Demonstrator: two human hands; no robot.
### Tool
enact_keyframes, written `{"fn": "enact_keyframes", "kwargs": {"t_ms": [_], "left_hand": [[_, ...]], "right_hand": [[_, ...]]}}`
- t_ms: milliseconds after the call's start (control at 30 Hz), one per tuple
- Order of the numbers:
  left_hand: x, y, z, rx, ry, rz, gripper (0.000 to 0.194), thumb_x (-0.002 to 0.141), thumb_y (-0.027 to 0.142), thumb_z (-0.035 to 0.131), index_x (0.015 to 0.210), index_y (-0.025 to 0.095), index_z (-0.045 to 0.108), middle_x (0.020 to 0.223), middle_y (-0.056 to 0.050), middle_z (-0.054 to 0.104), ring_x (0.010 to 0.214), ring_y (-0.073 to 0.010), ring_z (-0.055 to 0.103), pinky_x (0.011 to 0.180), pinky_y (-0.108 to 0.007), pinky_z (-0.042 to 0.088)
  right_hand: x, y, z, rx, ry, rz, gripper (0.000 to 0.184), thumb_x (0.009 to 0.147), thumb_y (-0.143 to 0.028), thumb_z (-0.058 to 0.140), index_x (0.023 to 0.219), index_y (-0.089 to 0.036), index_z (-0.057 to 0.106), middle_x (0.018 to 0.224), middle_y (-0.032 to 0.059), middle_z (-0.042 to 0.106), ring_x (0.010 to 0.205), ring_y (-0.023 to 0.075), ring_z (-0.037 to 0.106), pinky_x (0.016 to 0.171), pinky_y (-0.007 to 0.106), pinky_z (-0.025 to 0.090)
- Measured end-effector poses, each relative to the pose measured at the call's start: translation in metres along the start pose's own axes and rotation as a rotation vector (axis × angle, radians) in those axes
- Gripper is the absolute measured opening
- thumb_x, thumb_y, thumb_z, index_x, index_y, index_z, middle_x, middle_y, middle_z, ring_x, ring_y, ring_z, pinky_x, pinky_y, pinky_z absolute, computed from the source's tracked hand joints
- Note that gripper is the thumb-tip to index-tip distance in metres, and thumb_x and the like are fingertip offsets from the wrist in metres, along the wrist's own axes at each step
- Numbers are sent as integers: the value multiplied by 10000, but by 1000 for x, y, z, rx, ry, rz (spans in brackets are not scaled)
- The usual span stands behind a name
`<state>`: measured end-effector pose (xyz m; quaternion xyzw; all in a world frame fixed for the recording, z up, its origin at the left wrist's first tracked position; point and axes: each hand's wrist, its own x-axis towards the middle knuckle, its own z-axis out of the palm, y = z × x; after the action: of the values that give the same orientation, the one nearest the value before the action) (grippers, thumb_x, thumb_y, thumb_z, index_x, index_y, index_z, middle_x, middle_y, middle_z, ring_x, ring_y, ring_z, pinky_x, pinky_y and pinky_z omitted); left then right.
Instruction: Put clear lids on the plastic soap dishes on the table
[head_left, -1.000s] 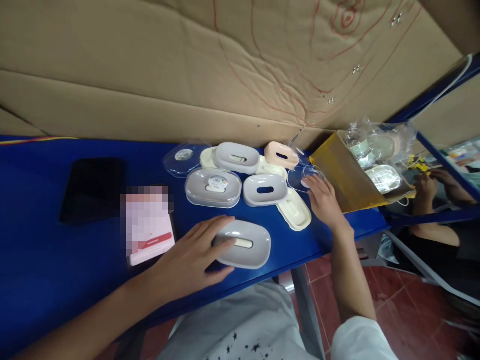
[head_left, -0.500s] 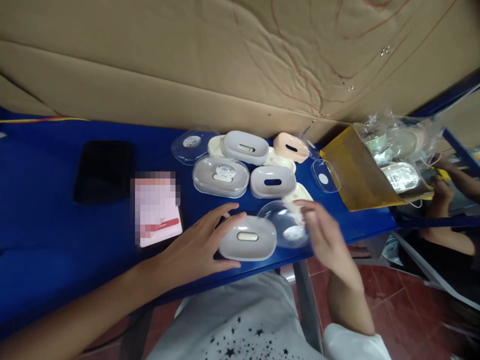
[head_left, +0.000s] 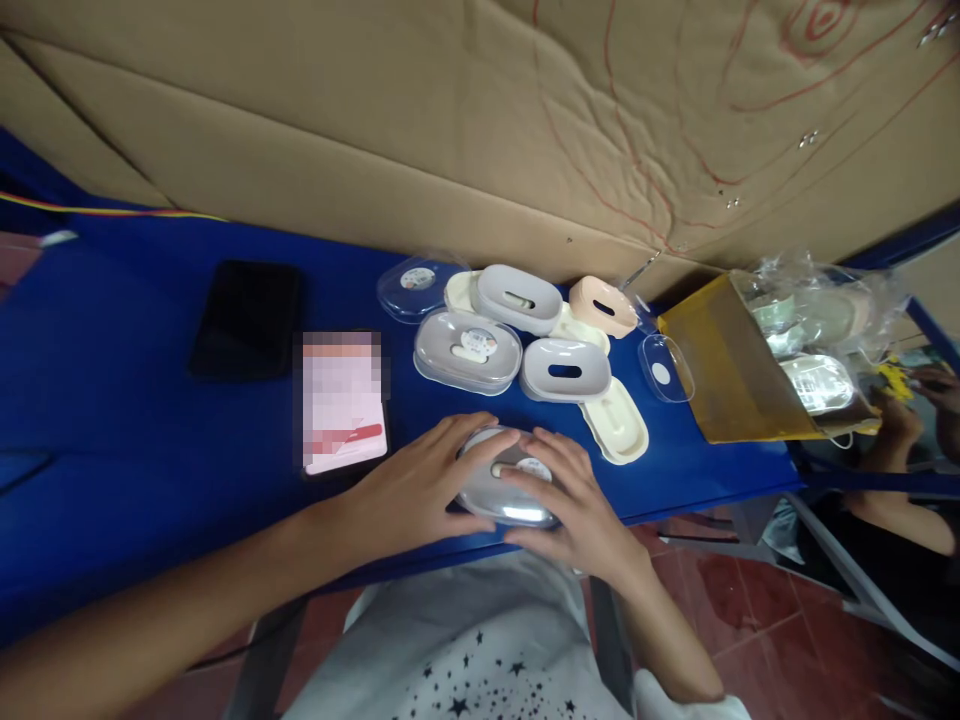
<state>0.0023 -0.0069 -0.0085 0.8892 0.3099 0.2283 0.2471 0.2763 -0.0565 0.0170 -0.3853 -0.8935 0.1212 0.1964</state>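
A blue table (head_left: 112, 430) stands against creased cardboard (head_left: 375, 110); red floor tiles (head_left: 757, 640) below.

No legible text anywhere (round stickers on the clear lids (head_left: 417, 279) too small)

The grey soap box (head_left: 504, 490) looks like smooth, glossy plastic under a clear lid. The worktop (head_left: 150, 440) is smooth blue. At twelve o'clock, the cardboard (head_left: 375, 120) is matt and creased.

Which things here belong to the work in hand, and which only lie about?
In hand: left hand, right hand, grey soap box with its clear lid.
Lying about: black phone, pink notepad, loose clear lid, yellow bag.
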Motion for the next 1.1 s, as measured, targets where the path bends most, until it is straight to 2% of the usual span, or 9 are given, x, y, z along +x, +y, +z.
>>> {"fn": "enact_keyframes", "kwargs": {"t_ms": [133,333,467,633,867,1100], "left_hand": [[2,-1,-3,-4,-20,23,929,908,486,869,1660,275,365,1573,-166,540,1428,-366,567,1175,-548,539],[-1,-8,-1,-12,-16,5,884,973,516,775,1705,282,336,1631,-160,508,1449,-356,570,1180,-514,541],[-4,-13,1,33,-49,21,909,975,577,770,1709,283,321,1672,-165,476,1469,-355,572,1189,-510,541],[-7,-14,1,153,-43,92,957,972,623,749,1724,245,294,1699,-193,462,1491,-362,569,1201,-502,535],[-8,-12,-3,187,-51,74,800,1049,553,671,1699,206,358,1716,-180,451,1431,-315,636,1126,-408,589],[-7,-15,-2,253,-11,157,781,1042,545,690,1654,142,420,1661,-232,506,1423,-333,637,1101,-399,599]], "right_hand": [[2,13,9,8,41,-69,539,1042,-504,712,1521,-276,611,1641,115,562,1616,309,404,1295,579,424],[9,30,7,195,-39,-28,578,1006,-532,753,1504,-263,638,1682,101,517,1649,289,352,1309,554,419],[5,21,5,35,-12,-60,553,1070,-496,674,1562,-262,582,1704,103,499,1655,278,339,1341,571,344],[0,10,2,-125,-4,-97,510,1085,-472,657,1555,-285,589,1671,76,549,1655,289,335,1339,601,337],[3,5,-1,-208,-52,-161,503,1095,-378,659,1581,-297,553,1687,57,531,1612,269,413,1364,612,303],[2,5,-2,-246,-77,-173,491,1097,-391,653,1576,-338,559,1675,39,546,1602,274,427,1366,619,299]]}}
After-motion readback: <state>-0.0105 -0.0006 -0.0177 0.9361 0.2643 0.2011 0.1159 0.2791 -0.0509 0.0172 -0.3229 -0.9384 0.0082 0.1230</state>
